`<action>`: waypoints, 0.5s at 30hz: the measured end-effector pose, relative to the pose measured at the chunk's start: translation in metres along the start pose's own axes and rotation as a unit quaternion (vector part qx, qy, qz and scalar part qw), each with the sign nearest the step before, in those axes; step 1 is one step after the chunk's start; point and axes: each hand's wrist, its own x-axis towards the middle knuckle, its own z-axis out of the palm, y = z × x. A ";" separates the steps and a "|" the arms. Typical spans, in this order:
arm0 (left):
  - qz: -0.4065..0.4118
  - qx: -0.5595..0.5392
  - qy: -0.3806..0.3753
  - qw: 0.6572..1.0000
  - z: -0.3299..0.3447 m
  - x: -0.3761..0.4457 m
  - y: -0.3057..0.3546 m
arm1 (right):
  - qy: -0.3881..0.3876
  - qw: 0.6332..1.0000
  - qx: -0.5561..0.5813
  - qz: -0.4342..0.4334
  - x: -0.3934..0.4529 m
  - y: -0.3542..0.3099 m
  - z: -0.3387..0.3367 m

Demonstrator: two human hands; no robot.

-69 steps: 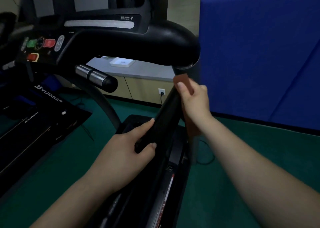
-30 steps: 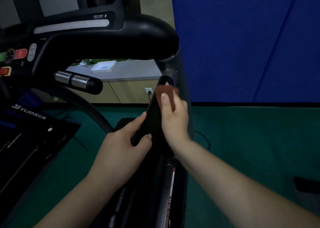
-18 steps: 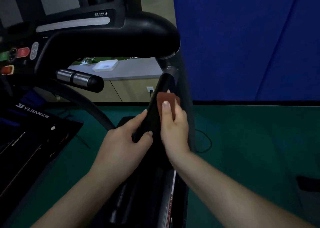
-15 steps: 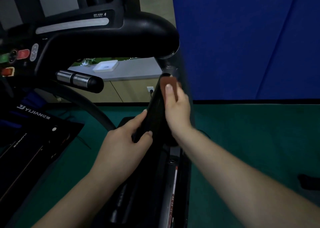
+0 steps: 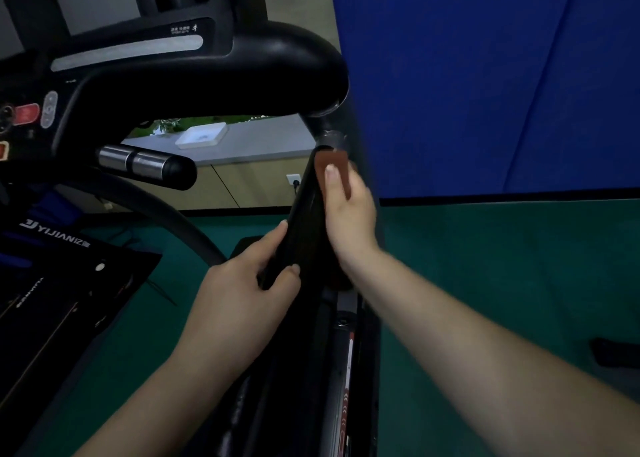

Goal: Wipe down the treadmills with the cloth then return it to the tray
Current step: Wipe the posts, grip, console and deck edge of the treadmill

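A black treadmill fills the view, with its console (image 5: 138, 51) at the top left and a slanted black upright post (image 5: 304, 214) in the middle. My right hand (image 5: 349, 214) holds a reddish-brown cloth (image 5: 334, 162) against the upper part of the post, just below the joint with the black handrail (image 5: 284, 75). Lower down, my left hand (image 5: 242, 304) grips the same post between thumb and fingers. Most of the cloth lies hidden under my right hand.
A blue padded panel (image 5: 485, 82) stands close on the right. Green floor (image 5: 485, 266) spreads around the treadmill. A silver and black grip bar (image 5: 145, 163) sticks out at the left. A white tray (image 5: 201, 136) lies on a far counter. Another machine's black base (image 5: 52, 283) is at the left.
My right hand slid the cloth down the post and back up to just under the handrail joint. My left hand kept its grip in the same place.
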 end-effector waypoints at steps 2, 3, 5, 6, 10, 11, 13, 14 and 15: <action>-0.006 -0.003 -0.004 1.000 -0.001 0.000 0.001 | 0.006 0.999 0.021 0.044 0.033 0.001 -0.001; -0.009 -0.006 -0.006 1.000 -0.001 -0.001 0.001 | 0.009 0.996 0.043 0.077 0.041 0.003 0.000; -0.009 -0.009 -0.005 1.000 -0.001 -0.001 0.001 | 0.010 0.986 0.085 0.146 0.041 0.009 0.001; -0.007 -0.006 -0.003 1.000 -0.001 0.000 0.001 | 0.014 0.981 0.094 0.168 0.031 0.010 0.000; 0.000 0.001 0.003 1.000 0.000 0.002 0.002 | 0.017 0.993 0.060 0.098 -0.043 0.011 -0.002; -0.001 0.001 0.003 1.000 0.000 0.001 0.002 | 0.017 0.997 0.050 0.051 -0.052 0.007 -0.002; -0.002 -0.002 0.003 1.000 0.000 0.002 0.001 | 0.010 1.000 0.001 -0.017 -0.037 0.003 -0.001; -0.003 -0.005 0.001 1.000 0.000 0.002 0.000 | 0.008 1.000 -0.012 -0.020 -0.021 0.002 0.000; -0.005 -0.009 -0.001 1.000 0.000 0.001 0.000 | 0.008 1.000 -0.010 -0.001 -0.003 0.002 0.000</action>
